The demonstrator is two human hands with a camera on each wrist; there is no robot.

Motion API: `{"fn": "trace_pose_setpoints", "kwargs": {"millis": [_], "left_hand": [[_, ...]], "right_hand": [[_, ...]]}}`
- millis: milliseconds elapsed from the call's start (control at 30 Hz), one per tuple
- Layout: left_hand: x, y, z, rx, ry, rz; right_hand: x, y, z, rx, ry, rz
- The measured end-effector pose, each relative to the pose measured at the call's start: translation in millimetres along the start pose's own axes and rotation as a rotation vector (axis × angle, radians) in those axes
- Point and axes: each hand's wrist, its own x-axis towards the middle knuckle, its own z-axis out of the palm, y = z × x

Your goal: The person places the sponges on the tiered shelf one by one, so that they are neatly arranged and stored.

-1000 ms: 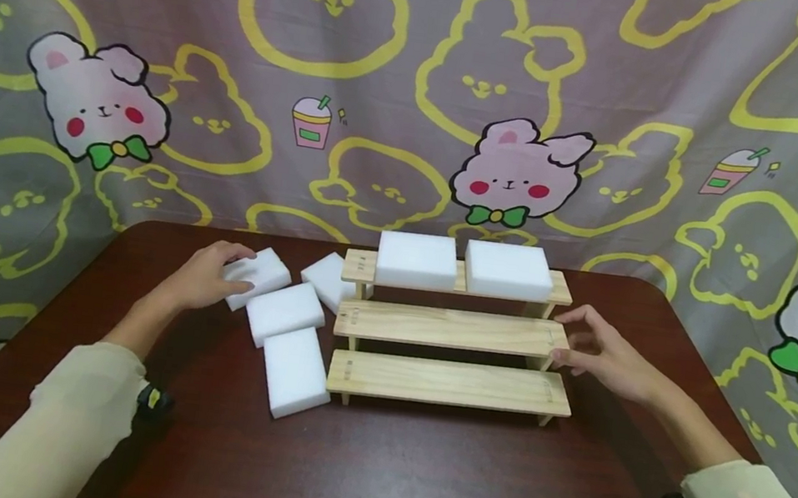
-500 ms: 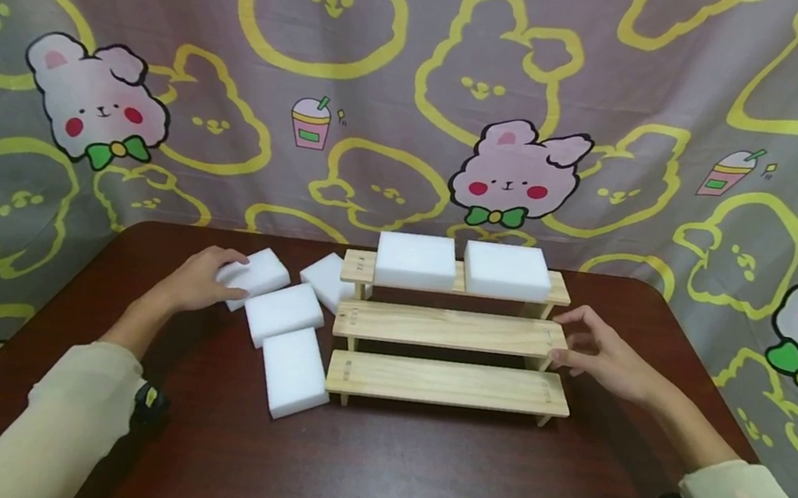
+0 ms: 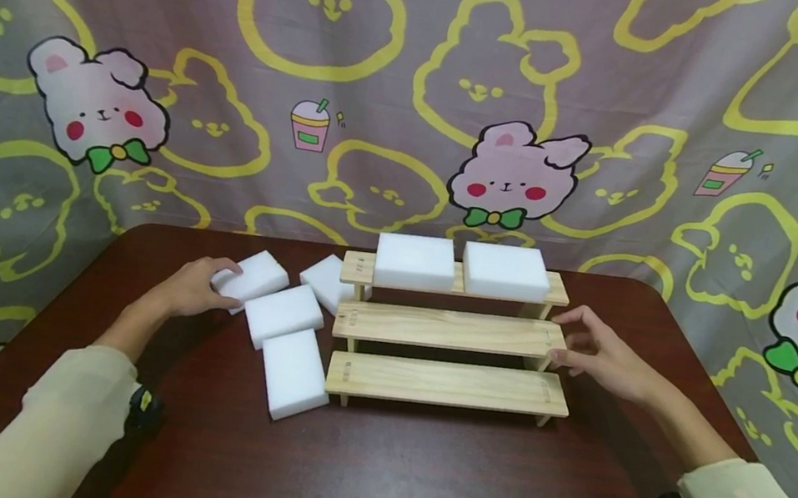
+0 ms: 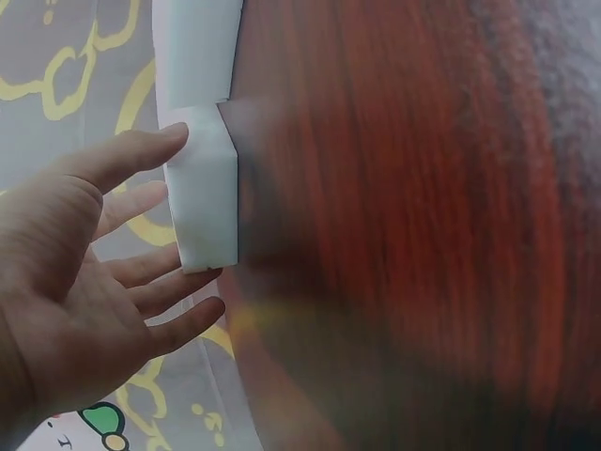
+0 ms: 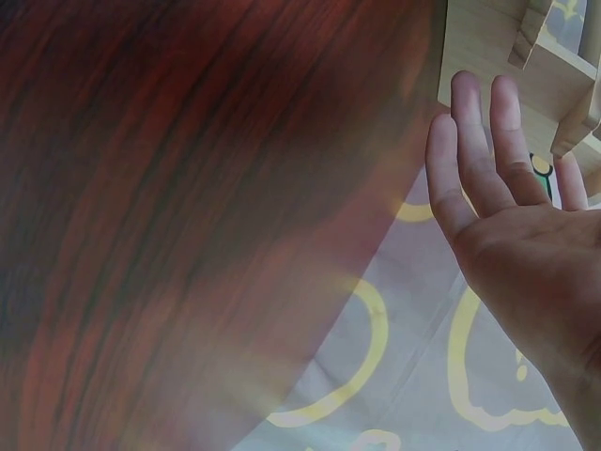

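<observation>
My left hand (image 3: 195, 287) holds the left end of a white foam block (image 3: 258, 274), the leftmost of a loose group on the table. In the left wrist view its thumb lies against one side of that block (image 4: 207, 211), and its fingers reach behind and past the other end. My right hand (image 3: 600, 355) is at the right end of a three-tier wooden display stand (image 3: 449, 329), its thumb and index finger pinching the end of the middle tier. The right wrist view shows its other fingers extended, off the wood.
Close beside the held block lie three more foam blocks: one (image 3: 284, 315) touching it, one (image 3: 295, 374) nearer me, one (image 3: 328, 282) by the stand. Two blocks (image 3: 416, 260) sit on the top tier. A patterned curtain (image 3: 392, 71) hangs behind the dark table (image 3: 383, 482).
My left hand has drawn slightly left and toward me, showing more of the block, which has shifted a little the same way. My right hand stays at the stand.
</observation>
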Motion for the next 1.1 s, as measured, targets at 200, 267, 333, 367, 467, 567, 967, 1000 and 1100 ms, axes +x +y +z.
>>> {"fn": "trace_pose_setpoints", "kwargs": {"millis": [200,267,333,367,467,567,967,1000,1100], "left_hand": [[-1.5,-2.6,-0.2,0.005,0.003,0.037],[-2.0,-3.3,-0.1,0.006,0.003,0.047],[-2.8,-3.7,-0.2,0.003,0.004,0.043],[-3.3,-4.0,-0.4,0.000,0.007,0.037],[-5.3,-4.9,-1.0,0.001,0.021,0.005],[-7.8,-6.0,-3.2,0.004,0.034,-0.036],[-25.2,-4.8,-17.0,0.009,0.105,-0.031],[-26.7,-4.1,-17.5,0.008,0.111,-0.031],[-28.3,-0.6,-18.8,-0.001,0.126,-0.033]], "right_hand": [[1.1,1,0,-0.003,-0.003,0.003],[0.8,1,0,-0.006,-0.003,0.001],[0.6,1,0,-0.007,0.000,0.003],[0.6,1,0,-0.007,0.000,0.003],[1.0,1,-1,-0.007,-0.001,0.006],[1.2,2,-1,-0.009,-0.005,0.004],[1.8,2,-1,-0.006,-0.003,-0.007],[1.9,2,-1,-0.005,-0.004,-0.006],[1.7,2,-1,-0.006,-0.003,-0.006]]}}
